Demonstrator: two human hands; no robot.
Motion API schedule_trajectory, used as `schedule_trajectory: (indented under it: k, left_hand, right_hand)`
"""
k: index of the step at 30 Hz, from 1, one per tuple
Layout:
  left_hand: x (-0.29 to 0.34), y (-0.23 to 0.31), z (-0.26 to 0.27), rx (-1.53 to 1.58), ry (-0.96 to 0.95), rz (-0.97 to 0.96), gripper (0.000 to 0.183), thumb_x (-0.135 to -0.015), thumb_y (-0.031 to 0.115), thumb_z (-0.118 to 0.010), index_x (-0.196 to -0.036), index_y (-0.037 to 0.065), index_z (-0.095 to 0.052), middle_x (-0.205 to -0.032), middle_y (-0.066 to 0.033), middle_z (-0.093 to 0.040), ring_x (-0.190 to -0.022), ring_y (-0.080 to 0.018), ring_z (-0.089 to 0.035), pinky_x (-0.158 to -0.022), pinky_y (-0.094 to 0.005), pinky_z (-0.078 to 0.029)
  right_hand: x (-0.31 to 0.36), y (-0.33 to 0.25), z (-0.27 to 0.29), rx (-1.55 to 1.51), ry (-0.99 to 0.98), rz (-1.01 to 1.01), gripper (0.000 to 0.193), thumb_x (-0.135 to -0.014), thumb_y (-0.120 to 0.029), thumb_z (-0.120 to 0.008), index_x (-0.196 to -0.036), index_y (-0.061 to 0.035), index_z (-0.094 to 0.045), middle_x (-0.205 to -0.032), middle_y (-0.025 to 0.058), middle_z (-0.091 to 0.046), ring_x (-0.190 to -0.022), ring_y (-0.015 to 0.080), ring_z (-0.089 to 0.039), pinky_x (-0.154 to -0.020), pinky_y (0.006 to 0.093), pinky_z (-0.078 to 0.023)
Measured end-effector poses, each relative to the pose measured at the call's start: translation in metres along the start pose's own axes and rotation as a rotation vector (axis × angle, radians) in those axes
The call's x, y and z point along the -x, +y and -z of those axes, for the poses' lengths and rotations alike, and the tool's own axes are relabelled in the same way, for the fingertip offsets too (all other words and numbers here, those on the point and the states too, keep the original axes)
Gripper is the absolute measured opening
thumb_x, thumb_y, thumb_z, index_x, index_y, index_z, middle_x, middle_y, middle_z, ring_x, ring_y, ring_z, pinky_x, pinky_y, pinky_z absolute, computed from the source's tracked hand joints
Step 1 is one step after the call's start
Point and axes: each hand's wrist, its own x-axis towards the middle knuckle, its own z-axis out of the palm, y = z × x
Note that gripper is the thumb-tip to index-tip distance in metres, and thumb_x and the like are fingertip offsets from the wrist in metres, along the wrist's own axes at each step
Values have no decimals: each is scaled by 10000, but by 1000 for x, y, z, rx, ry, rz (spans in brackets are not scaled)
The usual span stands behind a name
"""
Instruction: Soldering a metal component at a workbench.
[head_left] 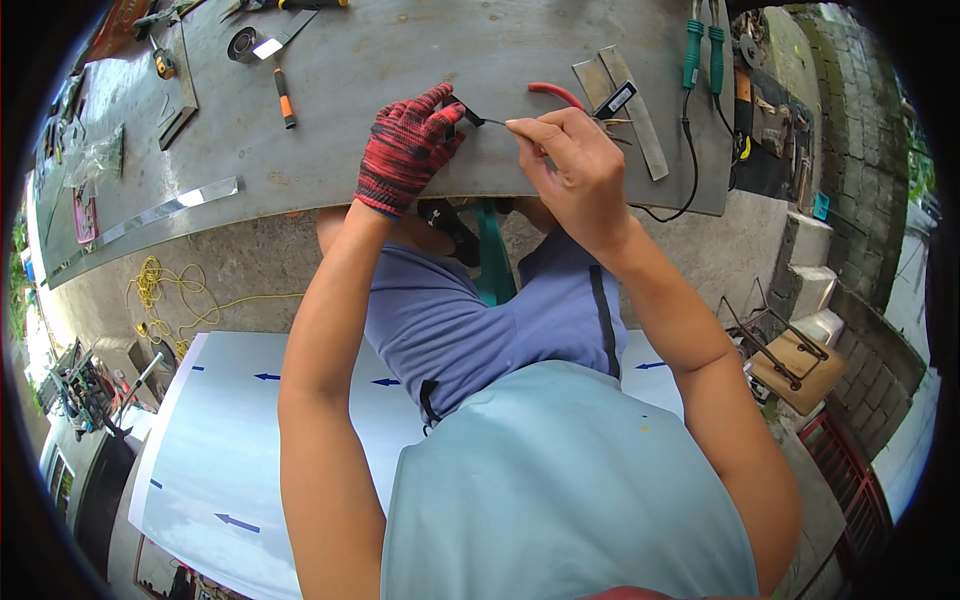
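Note:
My left hand, in a red and black knit glove, is closed on a small dark angled piece above the table's near edge. My bare right hand pinches a thin grey strip between thumb and fingers. The strip's far end meets the dark piece, and I cannot tell whether the two are joined. Just beyond my right hand lie pliers with a red handle, partly covered by it. Beside them, two flat metal bars cross, with a small black labelled object on top.
The grey metal table carries an orange-handled tool, a tape roll, a metal square and a shiny strip. Green-handled cable tools hang over its right side. A yellow cord lies on the floor.

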Motion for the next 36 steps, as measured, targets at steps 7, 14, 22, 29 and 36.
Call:
schedule_trajectory:
  k: [7,14,22,29,36]
  left_hand:
    - [1,0,0,-23,6,-6,464,-807,232,-859,-1240,198,-697,-1388,-83,-670,-1081,-314,-675,-949,-462,-521]
    - [2,-1,-3,-25,41,-23,469,-810,240,-861,-1249,212,-697,-1378,-71,-671,-1075,-305,-675,-952,-465,-515]
    - [2,2,0,-51,31,-13,451,-816,239,-852,-1242,213,-702,-1381,-66,-669,-1109,-300,-676,-965,-465,-512]
    - [1,2,1,-43,20,-9,451,-819,239,-846,-1247,212,-704,-1390,-68,-667,-1116,-301,-673,-974,-463,-509]
    - [3,1,-1,-29,27,8,457,-809,233,-851,-1239,208,-700,-1389,-71,-668,-1117,-307,-672,-980,-461,-503]
  right_hand:
    - [6,-9,-2,64,-12,-18,349,-764,52,-790,-1091,-67,-769,-794,59,-577,-683,220,-606,-616,357,-525]
    - [11,-9,-8,69,11,13,364,-756,52,-788,-1101,-64,-771,-775,46,-544,-681,212,-595,-597,355,-515]
    - [10,-10,-9,65,-13,-4,363,-758,49,-788,-1102,-64,-772,-773,50,-547,-684,220,-598,-594,358,-520]
    - [12,-9,-9,52,16,-15,355,-769,51,-791,-1102,-72,-775,-776,51,-551,-649,216,-585,-582,353,-508]
    - [-9,-18,19,46,119,-66,278,-808,91,-809,-1044,-56,-805,-809,53,-670,-637,144,-609,-580,274,-489]
